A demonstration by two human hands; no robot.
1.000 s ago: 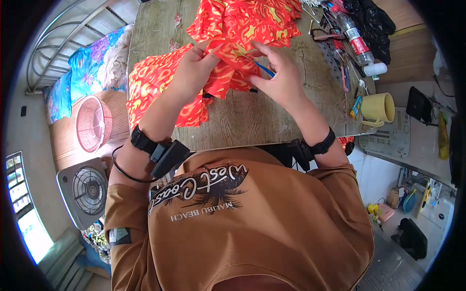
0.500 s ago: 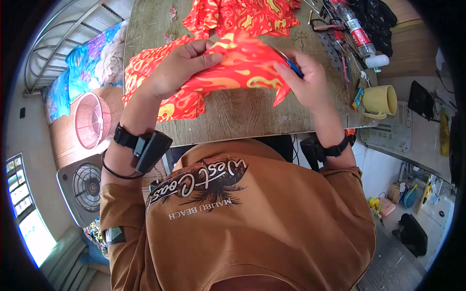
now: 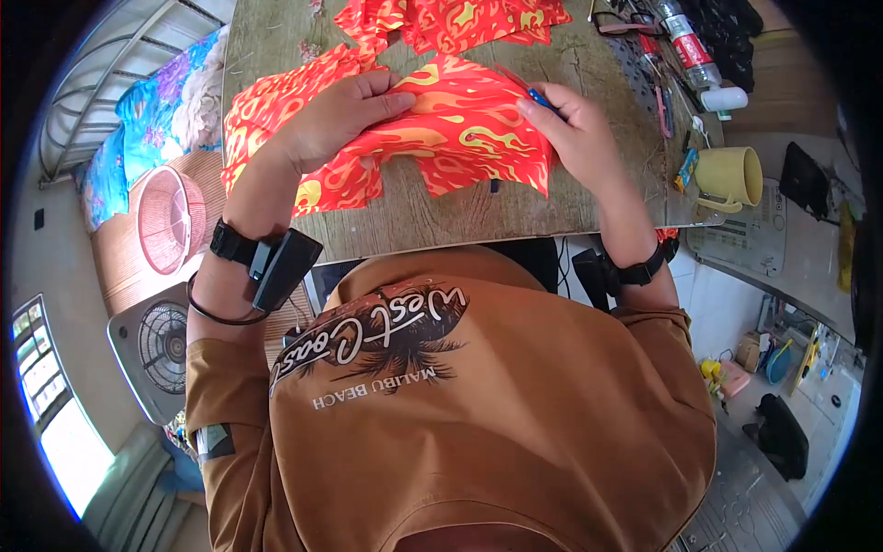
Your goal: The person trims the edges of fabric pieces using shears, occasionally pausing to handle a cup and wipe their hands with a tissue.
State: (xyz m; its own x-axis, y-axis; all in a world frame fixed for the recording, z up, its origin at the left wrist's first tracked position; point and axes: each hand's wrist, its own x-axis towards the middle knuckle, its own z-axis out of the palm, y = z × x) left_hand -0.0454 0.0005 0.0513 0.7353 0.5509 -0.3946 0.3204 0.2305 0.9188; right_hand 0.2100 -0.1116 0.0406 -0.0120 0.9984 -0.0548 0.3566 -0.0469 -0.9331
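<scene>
Between my hands a piece of red flame-print fabric [image 3: 460, 120] with yellow and orange flames is stretched above the table. My left hand [image 3: 340, 115] is closed on its left side, thumb on top. At the right edge my right hand [image 3: 579, 133] pinches the cloth between thumb and fingers. That hand also has a slim blue-handled tool [image 3: 544, 101] in it, and its working end is mostly hidden. More of the same fabric [image 3: 267, 115] lies under and beside my left hand. Another pile of flame-print fabric [image 3: 451, 23] rests further back.
The wooden table [image 3: 441, 216] carries glasses [image 3: 625, 25], a bottle with a red label [image 3: 688, 46], a white capped container [image 3: 725, 99] and a yellow mug [image 3: 727, 177] along its right side. Left of the table are a pink basket [image 3: 170, 221] and a fan [image 3: 164, 345].
The held fabric has been spread wider and flatter, its lower right corner now hanging down. My right hand has turned slightly and its thumb presses on the cloth edge.
</scene>
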